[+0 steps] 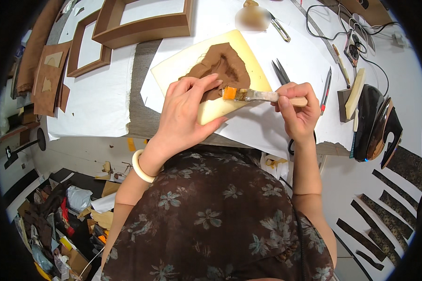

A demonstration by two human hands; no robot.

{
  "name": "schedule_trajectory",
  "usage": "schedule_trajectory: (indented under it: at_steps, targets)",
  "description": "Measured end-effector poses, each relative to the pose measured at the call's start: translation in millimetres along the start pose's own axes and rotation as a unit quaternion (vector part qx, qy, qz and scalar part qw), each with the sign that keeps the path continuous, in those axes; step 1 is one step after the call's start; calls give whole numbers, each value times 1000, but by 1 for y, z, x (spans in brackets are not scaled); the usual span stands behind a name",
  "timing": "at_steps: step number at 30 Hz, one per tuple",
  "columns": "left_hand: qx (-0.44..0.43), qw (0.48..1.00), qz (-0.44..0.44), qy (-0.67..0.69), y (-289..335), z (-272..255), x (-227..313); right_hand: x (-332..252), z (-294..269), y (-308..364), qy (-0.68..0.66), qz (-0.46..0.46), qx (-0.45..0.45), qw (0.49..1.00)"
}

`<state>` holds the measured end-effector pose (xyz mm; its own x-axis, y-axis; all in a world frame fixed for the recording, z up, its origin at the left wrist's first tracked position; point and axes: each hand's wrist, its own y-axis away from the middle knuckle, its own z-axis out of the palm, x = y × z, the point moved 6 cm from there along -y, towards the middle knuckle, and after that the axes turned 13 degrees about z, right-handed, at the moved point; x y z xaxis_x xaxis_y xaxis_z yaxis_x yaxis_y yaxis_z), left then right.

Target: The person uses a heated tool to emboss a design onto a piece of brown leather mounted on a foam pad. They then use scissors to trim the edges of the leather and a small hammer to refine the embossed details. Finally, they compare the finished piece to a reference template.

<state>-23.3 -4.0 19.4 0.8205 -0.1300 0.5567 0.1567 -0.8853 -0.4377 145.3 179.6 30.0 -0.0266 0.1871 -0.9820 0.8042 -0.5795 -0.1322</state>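
wearing a cream bangle (136, 164) at its wrist, the left hand (185, 107) lies over the near edge of the table (138, 124), thumb and fingers apart, nothing pinched between them. level with it, to the right, the right hand (296, 110) is clamped on a flat brush (262, 96) by the wooden handle. what counts, to my eye, is how that brush lies: its long axis runs nearly left to right, orange end leftward, at the near right edge of the brown leather-like piece (215, 65). whether the end touches it, i can't tell from here. from the right hand's grip, the piece is left and a little farther; the left hand is nearer, its fingertips on the near part. the piece sits wrinkled on a pale yellow board (255, 70), a darker fold toward its far right. right of the board, dark pointed blades (282, 77) show beyond the right hand; at far left are two brown rectangular frames (150, 33).
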Motion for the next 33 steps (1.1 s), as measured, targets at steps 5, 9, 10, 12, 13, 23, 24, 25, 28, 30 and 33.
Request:
schedule_trajectory:
  at_steps: [5,9,10,12,13,23,24,25,28,30,33]
  targets:
    - [0,1000,1,-2,0,1,-1,6,0,0,19,30,0,999]
    - [1,1000,5,-2,2,1,-2,-2,-4,5,21,42,4,999]
    - [-3,1000,1,-4,1,1,-2,-3,-3,5,3,36,8,999]
    - [-10,1000,-5,-9,1,2,-2,-3,1,5,-13,34,12,999]
    - [-11,1000,-3,-10,1,2,-2,0,2,3,-10,38,11,999]
    - [-16,1000,-3,-16,0,2,0,2,-2,0,30,59,9,998]
    - [-17,1000,-4,-14,-1,2,0,2,-4,1,11,64,14,998]
    - [-18,1000,-3,-14,-2,2,0,3,-3,1,8,62,19,998]
    - [-21,1000,-1,-16,-3,3,0,5,1,-2,3,55,31,998]
    - [-23,1000,1,-21,-3,2,1,6,2,-2,10,50,38,998]
    - [-22,1000,1,-21,-2,2,1,4,-3,1,73,49,27,996]
